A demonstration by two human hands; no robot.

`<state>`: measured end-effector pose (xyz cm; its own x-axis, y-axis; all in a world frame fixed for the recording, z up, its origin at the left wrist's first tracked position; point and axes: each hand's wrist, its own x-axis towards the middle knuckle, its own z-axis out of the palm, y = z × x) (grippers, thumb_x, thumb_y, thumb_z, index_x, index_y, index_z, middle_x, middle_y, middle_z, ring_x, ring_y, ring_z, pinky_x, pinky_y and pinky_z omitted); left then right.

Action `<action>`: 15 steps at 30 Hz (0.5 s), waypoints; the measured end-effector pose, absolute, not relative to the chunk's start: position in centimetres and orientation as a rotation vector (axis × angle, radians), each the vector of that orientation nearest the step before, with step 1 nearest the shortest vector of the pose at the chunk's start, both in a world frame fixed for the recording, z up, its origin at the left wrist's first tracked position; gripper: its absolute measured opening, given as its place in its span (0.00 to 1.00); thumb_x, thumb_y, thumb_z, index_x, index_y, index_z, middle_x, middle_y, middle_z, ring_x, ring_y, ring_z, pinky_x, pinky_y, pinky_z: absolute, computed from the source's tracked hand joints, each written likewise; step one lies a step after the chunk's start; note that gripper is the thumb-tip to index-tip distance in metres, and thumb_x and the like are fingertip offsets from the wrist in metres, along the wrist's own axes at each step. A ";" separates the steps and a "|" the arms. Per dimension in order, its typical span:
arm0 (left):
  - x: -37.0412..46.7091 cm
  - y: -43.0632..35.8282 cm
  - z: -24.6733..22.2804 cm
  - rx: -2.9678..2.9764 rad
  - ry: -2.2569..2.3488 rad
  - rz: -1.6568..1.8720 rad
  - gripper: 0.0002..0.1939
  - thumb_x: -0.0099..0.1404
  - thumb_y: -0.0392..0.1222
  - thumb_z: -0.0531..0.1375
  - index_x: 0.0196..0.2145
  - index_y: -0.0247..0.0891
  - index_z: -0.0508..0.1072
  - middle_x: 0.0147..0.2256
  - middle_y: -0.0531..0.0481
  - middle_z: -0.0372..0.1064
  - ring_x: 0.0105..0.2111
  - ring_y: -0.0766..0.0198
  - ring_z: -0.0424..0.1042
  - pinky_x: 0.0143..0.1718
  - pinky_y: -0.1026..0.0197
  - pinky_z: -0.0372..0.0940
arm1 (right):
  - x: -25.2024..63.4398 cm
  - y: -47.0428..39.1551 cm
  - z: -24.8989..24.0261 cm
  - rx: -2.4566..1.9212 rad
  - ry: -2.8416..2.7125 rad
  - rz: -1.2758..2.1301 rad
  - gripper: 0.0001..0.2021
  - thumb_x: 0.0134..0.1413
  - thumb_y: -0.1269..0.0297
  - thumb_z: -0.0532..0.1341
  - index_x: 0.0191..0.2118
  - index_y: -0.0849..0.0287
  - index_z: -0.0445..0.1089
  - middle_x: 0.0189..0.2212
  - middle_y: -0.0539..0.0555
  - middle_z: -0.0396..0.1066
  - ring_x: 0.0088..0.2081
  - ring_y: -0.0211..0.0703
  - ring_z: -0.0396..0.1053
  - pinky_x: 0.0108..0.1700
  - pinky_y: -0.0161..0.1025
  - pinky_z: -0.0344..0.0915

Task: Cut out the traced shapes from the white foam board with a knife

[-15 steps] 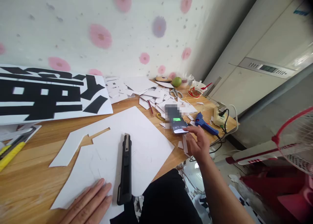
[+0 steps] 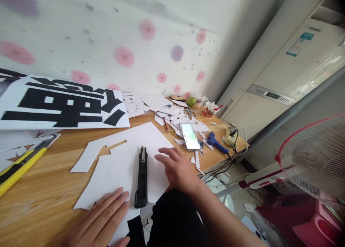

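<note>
My left hand (image 2: pixel 104 218) lies flat with its fingers stretched out on the white foam board (image 2: pixel 118 171), which has a stepped cut-out at its upper left. On that board rests a black utility knife (image 2: pixel 141 178), its blade end pointing away from me. My right hand (image 2: pixel 176 168) hovers over the board's right side, between the knife and the phone, fingers apart and holding nothing. A smartphone (image 2: pixel 190 136) with a bright white screen lies among paper scraps beyond my right hand, no longer touched by it.
A yellow utility knife (image 2: pixel 25 164) lies at the left, below a sheet with large black characters (image 2: pixel 64 103). White offcuts (image 2: pixel 172 112), scissors (image 2: pixel 190 112), a green apple (image 2: pixel 191 101), a paper cup (image 2: pixel 209 109), a blue glue gun (image 2: pixel 217 142) and a power strip (image 2: pixel 230 137) crowd the far right.
My right hand has left the phone and moved left over the board. The phone's screen has turned from dark to white. The view has shifted; my left hand still lies on the board.
</note>
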<state>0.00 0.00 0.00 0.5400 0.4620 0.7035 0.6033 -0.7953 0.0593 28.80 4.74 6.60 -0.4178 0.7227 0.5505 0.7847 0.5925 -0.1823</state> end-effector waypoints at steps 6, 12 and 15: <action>-0.8 0.8 0.0 -2.552 -0.673 -0.986 0.28 0.62 0.45 0.64 0.58 0.34 0.72 0.62 0.44 0.68 0.61 0.55 0.68 0.72 0.55 0.47 | 25.2 6.7 7.7 -1.183 -2.478 -0.057 0.27 0.55 0.80 0.55 0.58 0.53 0.72 0.62 0.54 0.70 0.51 0.52 0.69 0.53 0.48 0.72; -0.8 0.6 -0.2 -2.559 -0.691 -1.000 0.28 0.63 0.46 0.62 0.59 0.34 0.72 0.62 0.43 0.67 0.62 0.53 0.67 0.72 0.53 0.48 | 25.2 6.9 6.8 -1.225 -2.437 0.001 0.28 0.57 0.82 0.54 0.60 0.51 0.71 0.59 0.50 0.73 0.53 0.49 0.68 0.56 0.46 0.70; -0.5 0.4 0.6 -2.583 -0.689 -1.010 0.25 0.64 0.44 0.62 0.57 0.32 0.73 0.60 0.41 0.69 0.62 0.52 0.67 0.72 0.53 0.47 | 25.2 7.3 6.3 -1.234 -2.534 -0.074 0.29 0.59 0.81 0.54 0.61 0.47 0.71 0.63 0.50 0.69 0.54 0.50 0.67 0.54 0.47 0.71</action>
